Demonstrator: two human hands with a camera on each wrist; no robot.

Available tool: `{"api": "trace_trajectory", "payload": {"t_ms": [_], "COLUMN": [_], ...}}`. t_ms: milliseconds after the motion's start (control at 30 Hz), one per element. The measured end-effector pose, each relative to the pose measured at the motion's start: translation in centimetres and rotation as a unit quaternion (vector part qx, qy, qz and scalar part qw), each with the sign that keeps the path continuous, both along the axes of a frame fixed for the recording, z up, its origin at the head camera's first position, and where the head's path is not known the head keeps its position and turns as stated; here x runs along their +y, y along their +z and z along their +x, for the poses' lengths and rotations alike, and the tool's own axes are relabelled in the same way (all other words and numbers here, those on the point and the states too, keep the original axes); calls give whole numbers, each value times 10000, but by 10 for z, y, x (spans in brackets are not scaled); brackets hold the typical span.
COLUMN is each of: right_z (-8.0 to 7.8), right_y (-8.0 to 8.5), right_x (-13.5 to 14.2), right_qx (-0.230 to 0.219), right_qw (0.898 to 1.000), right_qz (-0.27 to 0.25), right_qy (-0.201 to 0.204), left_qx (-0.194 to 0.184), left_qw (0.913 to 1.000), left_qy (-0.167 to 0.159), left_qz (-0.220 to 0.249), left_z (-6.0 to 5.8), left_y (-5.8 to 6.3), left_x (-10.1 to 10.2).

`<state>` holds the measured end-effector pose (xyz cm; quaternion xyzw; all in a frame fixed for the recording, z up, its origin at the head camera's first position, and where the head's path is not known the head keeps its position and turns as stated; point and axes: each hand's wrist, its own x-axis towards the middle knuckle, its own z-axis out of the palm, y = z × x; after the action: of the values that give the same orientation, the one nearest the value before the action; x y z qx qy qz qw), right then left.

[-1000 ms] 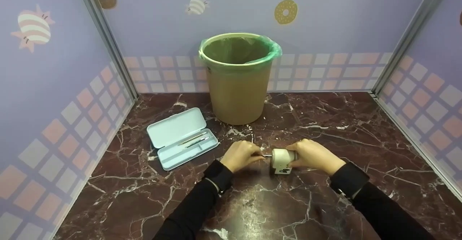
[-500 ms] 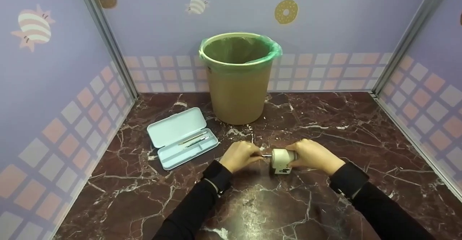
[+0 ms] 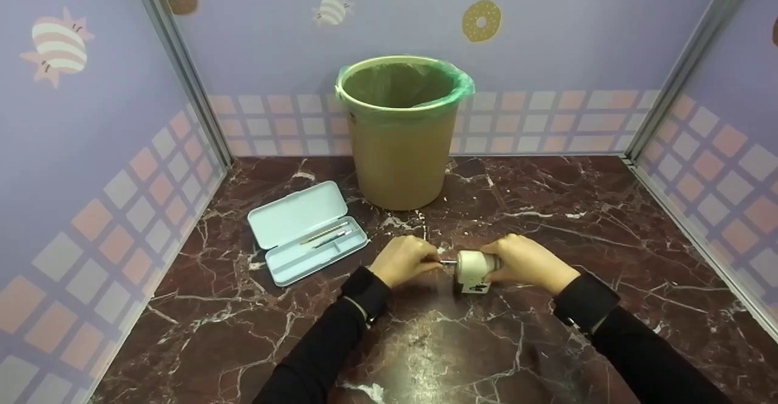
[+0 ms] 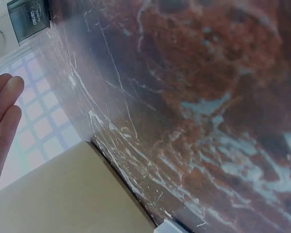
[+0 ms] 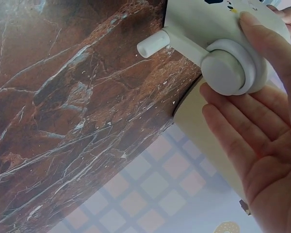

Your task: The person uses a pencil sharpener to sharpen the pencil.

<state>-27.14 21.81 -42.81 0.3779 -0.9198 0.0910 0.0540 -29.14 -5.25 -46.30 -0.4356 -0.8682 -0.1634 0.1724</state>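
In the head view my left hand [image 3: 405, 262] pinches a thin pencil [image 3: 448, 262] whose far end meets the face of a cream crank pencil sharpener [image 3: 471, 271]. On the other side my right hand [image 3: 527, 263] holds the sharpener's body. Seen from the right wrist, the thumb [image 5: 269, 41] lies along the printed top, while the other fingers reach past the far side. The white crank handle [image 5: 154, 43] sticks out free of the fingers. The sharpener's dark see-through drawer [image 4: 30, 19] shows in the left wrist view. Most of the pencil is hidden by the left fingers.
Left of the hands lies an open light-blue pencil case [image 3: 298, 215] with several pencils [image 3: 325, 235] in it. A tan bin [image 3: 401, 155] with a green liner [image 3: 463, 82] stands behind. Pale crumbs [image 3: 420, 214] dot the marbled table [image 3: 608, 240]. Patterned walls enclose three sides.
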Motion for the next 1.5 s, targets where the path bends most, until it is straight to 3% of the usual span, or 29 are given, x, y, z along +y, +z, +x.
{"api": "trace_trajectory", "payload": {"t_ms": [633,867,1500], "right_z": [1,2,1], "right_y": [1,2,1], "right_x": [-2,-2,-2], "right_qx": [-57,-115,-16], "right_qw": [9999,9999,10000], "right_qz": [-100,4,-19], "right_qy": [7,-100,-3], "left_qx": [-147,100,-33], "left_qw": [9998,9999,9999], "left_qy": [-64,-58,-126], "left_qz": [117,-38,-12], "left_z": [0,0,1], "left_y": [-1,-2,1], "left_x": [-2,-3,-6]}}
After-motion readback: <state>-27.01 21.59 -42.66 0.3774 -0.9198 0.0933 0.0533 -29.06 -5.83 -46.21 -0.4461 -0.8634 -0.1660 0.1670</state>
